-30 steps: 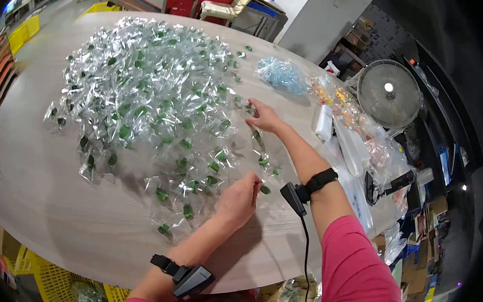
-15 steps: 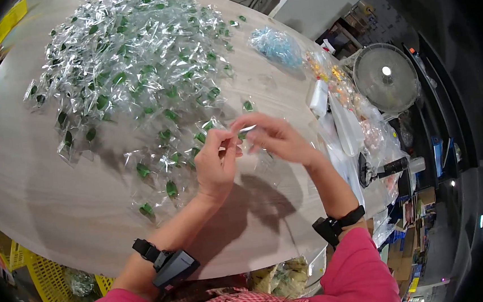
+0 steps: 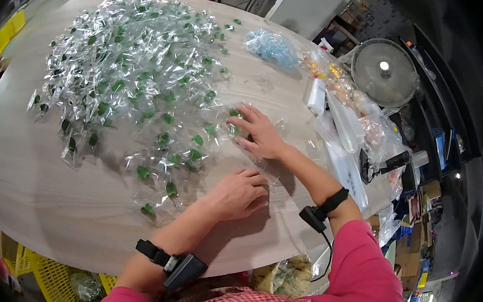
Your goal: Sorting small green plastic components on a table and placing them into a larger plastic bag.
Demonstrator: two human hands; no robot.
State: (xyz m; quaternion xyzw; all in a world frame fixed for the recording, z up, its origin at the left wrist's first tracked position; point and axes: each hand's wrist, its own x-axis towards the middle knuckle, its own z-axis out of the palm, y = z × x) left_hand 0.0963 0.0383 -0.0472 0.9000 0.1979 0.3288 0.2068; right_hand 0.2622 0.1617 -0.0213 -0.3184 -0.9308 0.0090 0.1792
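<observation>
My right hand [image 3: 263,135] reaches over the table with fingers apart. Its fingertips are at a small clear plastic packet with a green leaf-shaped piece [image 3: 234,112]. Nearer to me, my left hand [image 3: 240,195] rests palm down, fingers curled together. Anything under those fingers is hidden. Loose packets with green pieces [image 3: 171,189] lie to its left. Beyond them spreads a big heap of the same shiny packets [image 3: 132,63]. Faint, clear plastic film [image 3: 278,175] shows between my two hands.
Clear plastic sheets [image 3: 341,160], a white bottle [image 3: 316,97] and bags of colourful pieces [image 3: 334,72] line the table's right side. A bluish bundle [image 3: 272,47] lies at the far right. Beyond stands a round fan [image 3: 386,74]. Yellow crates [image 3: 50,285] are below the left edge.
My hands were together at mid-table and have parted. The left came down nearer to me and curled on the table; the right opened and moved onto a green-leaf packet.
</observation>
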